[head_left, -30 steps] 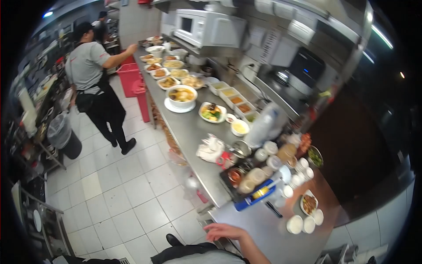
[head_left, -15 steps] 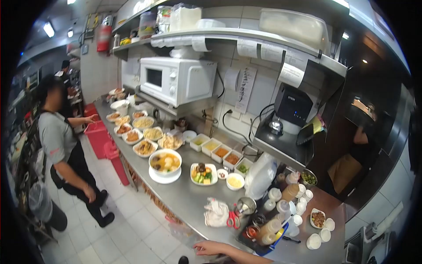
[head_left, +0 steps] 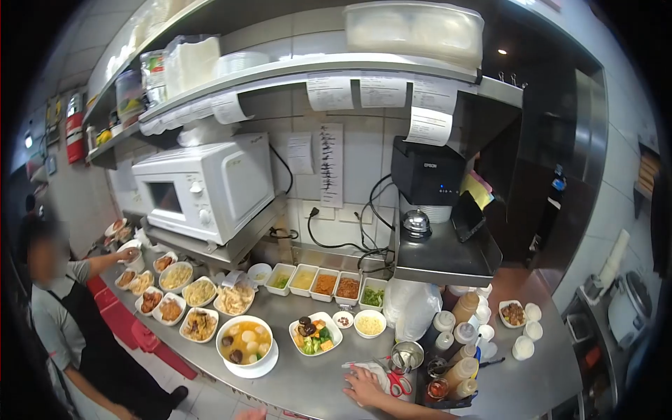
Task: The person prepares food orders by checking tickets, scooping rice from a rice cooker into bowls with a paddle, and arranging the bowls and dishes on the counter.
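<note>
My right hand [head_left: 365,386] lies on the crumpled white cloth [head_left: 381,376] at the front of the counter, fingers spread over its left side. Beside that hand, red-handled scissors [head_left: 400,384] rest on the cloth, next to a metal cup [head_left: 406,355]. Only a small part of my left hand [head_left: 250,414] shows at the bottom edge; its fingers are mostly cut off. Behind my hands stand a large bowl of soup [head_left: 244,341] on a white plate, a square dish of vegetables and mushrooms [head_left: 316,334], and a small bowl of chopped yellow food [head_left: 369,323].
Filled dishes [head_left: 199,325] line the left side of the counter. Ingredient tubs [head_left: 325,283] stand along the wall, sauce bottles [head_left: 465,333] to the right. A microwave [head_left: 203,185] and a printer [head_left: 427,175] sit above. A co-worker [head_left: 91,350] stands at left, one hand at a container.
My right hand has moved from the counter's front edge onto the cloth. Part of my left hand has come into view. The view has turned right, and the co-worker now reaches over the counter.
</note>
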A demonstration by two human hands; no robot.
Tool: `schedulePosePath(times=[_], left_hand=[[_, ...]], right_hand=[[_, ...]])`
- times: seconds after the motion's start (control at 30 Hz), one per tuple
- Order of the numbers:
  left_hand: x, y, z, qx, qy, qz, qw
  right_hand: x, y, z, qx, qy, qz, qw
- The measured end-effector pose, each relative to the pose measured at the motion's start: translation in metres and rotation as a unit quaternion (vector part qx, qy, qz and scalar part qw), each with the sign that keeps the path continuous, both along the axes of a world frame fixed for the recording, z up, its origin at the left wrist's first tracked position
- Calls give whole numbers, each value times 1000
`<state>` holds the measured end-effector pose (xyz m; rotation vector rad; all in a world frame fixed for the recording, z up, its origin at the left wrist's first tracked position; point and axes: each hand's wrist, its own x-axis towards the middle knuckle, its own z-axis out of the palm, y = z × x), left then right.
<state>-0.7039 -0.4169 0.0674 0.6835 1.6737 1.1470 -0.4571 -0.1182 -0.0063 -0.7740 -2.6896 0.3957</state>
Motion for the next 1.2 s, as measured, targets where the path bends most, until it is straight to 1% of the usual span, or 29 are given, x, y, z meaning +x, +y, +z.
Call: schedulePosePath(times=[0.03,0.07,0.1,0.13,0.17,0.2,0.23,0.27,0.3,0.33,0.4,0.47,0.5,0.53,0.57,0.63,0.67,0.73,0.8,0.9,0.97,1.0,1.07,1.1,1.17,1.2], left_hand=[[-20,52,44,25,67,-48,996],[-15,87,106,114,137,-98,979],[-20,118,142,193,136,-147,960],[-20,148,178,313,103,-213,920],[-10,167,219,321,34,-227,919],[-16,191,245,363,41,-284,886],[-9,215,281,426,63,-342,835],[-6,235,313,458,69,-385,798],[-7,267,336,547,292,-323,715],[-1,287,366,575,244,-337,704],[8,330,412,625,176,-282,706],[10,367,450,661,221,-244,675],[13,385,464,671,265,-194,664],[15,399,475,679,309,-143,650],[18,407,481,681,307,-144,650],[26,420,490,691,235,-168,662],[30,426,492,693,231,-172,661],[33,433,494,676,220,-147,688],[35,437,495,687,227,-127,679],[34,435,491,678,232,-122,687],[31,436,479,669,214,-168,692],[24,441,468,667,216,-165,693],[2,452,446,511,358,-183,760],[-6,452,439,511,359,-183,760],[-10,442,434,379,313,-111,864],[-8,441,437,381,314,-112,862]], right_hand=[[-2,-3,2,15,24,-25,999],[-3,-9,3,28,47,-49,997],[-5,-14,3,22,51,-60,997],[-6,-17,6,25,60,-82,994],[-8,-17,8,30,68,-105,992],[-10,-19,9,29,72,-116,990],[-12,-19,10,25,86,-143,986],[-12,-21,11,20,98,-170,980],[-13,-23,16,21,96,-183,978],[-14,-23,17,24,98,-191,976],[-14,-23,14,30,120,-200,972],[-14,-22,10,38,137,-221,965],[-15,-24,7,44,153,-234,959],[-15,-26,7,43,152,-236,959],[-15,-26,7,45,162,-235,957],[-14,-24,8,50,173,-242,953],[-13,-24,8,46,173,-237,955],[-13,-25,8,42,173,-236,955],[-12,-24,9,35,168,-232,958],[-12,-22,8,33,157,-235,959],[-11,-19,6,32,163,-227,960],[-11,-18,5,31,171,-222,959],[-10,-18,5,33,175,-215,960],[-9,-17,6,37,180,-212,960],[-8,-19,4,39,175,-214,960],[-9,-17,3,39,170,-215,961]])
